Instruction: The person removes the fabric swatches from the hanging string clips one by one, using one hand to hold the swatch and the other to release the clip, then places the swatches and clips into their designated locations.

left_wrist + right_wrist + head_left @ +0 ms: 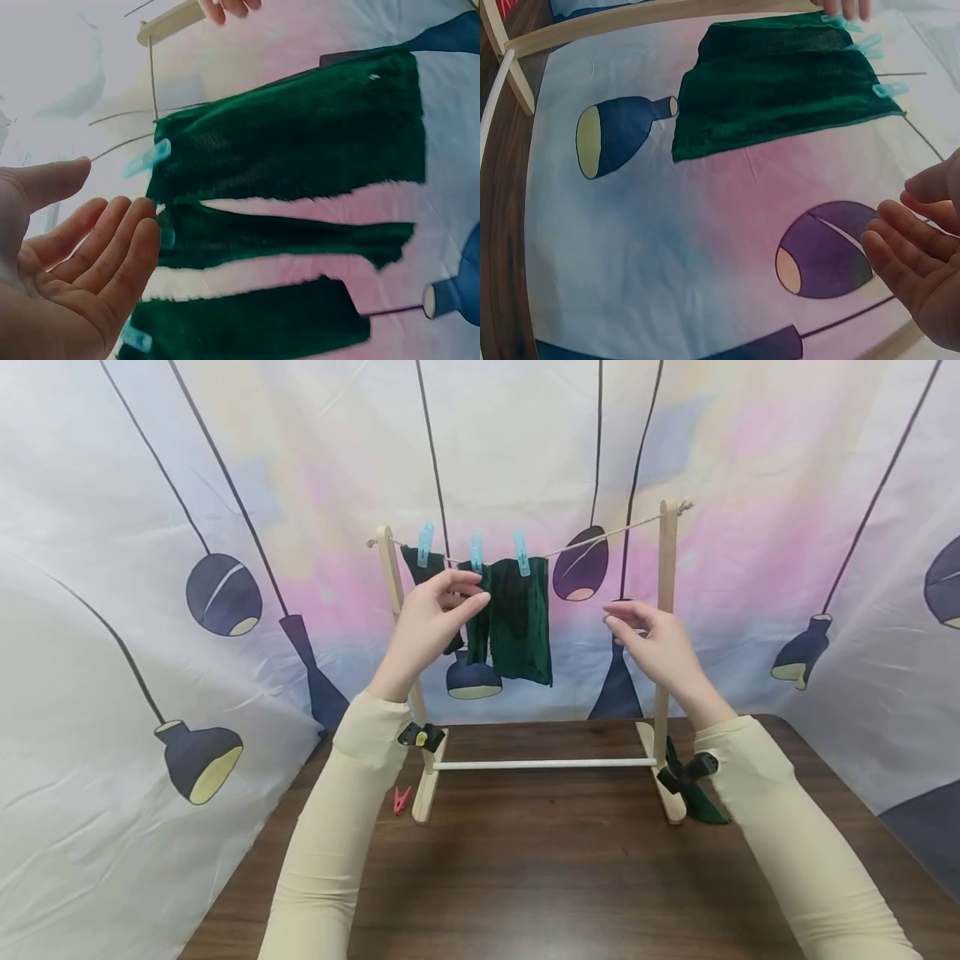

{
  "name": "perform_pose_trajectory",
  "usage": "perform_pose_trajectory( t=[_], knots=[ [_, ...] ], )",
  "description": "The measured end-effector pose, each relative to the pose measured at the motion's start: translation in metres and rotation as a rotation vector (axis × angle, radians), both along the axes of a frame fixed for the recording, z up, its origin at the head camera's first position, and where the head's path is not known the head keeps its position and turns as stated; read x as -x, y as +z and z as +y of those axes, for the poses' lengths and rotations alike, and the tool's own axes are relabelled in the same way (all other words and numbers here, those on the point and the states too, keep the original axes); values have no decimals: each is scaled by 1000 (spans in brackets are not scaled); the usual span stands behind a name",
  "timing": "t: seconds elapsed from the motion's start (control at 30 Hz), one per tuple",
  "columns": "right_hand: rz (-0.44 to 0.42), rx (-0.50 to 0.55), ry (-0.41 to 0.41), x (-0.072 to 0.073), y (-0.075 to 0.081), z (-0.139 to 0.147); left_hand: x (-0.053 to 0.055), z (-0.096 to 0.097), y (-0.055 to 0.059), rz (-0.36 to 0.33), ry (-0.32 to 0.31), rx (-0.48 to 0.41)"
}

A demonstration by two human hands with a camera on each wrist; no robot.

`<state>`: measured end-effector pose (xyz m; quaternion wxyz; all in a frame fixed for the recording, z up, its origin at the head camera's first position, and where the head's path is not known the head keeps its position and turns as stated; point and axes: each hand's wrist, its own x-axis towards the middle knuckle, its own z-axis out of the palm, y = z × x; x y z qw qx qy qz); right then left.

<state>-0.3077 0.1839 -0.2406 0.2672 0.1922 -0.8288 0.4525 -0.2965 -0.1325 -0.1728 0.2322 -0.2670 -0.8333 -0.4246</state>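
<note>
Three green cloths (pixel 520 639) hang by light-blue pegs (pixel 522 553) from the string (pixel 611 534) of a wooden rack (pixel 667 560) near the far edge of the tabletop (pixel 525 860). The left hand (pixel 435 617), thumb and fingers parted and empty, is just before them; the right hand (pixel 662 645), loosely bent and empty, hovers near the right post. A pink peg (pixel 402 799) lies toward the left edge.

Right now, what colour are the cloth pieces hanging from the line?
The cloth pieces are dark green, showing best in the left wrist view.
</note>
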Motion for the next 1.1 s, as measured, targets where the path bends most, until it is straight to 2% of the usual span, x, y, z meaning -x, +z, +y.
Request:
perform_pose_trajectory(
  t=[0.27, 0.43, 0.53, 0.83, 0.97, 1.1],
  knots=[
    [-15, 11, 26, 6, 13, -15, 8, 26, 24, 36, 16, 25],
    [-24, 26, 62, 9, 23, -24, 14, 32, 38, 47, 54, 26],
    [-43, 31, 86, 9, 27, -30, 19, 34, 44, 53, 57, 18],
    [-57, 4, 82, 15, 32, -36, 36, 42, 58, 9, 76, 20],
    [-61, 1, 76, 18, 34, -39, 40, 45, 64, -41, 121, 72],
    [-85, 2, 70, 19, 34, -43, 43, 48, 66, -104, 132, 130]
  ],
)
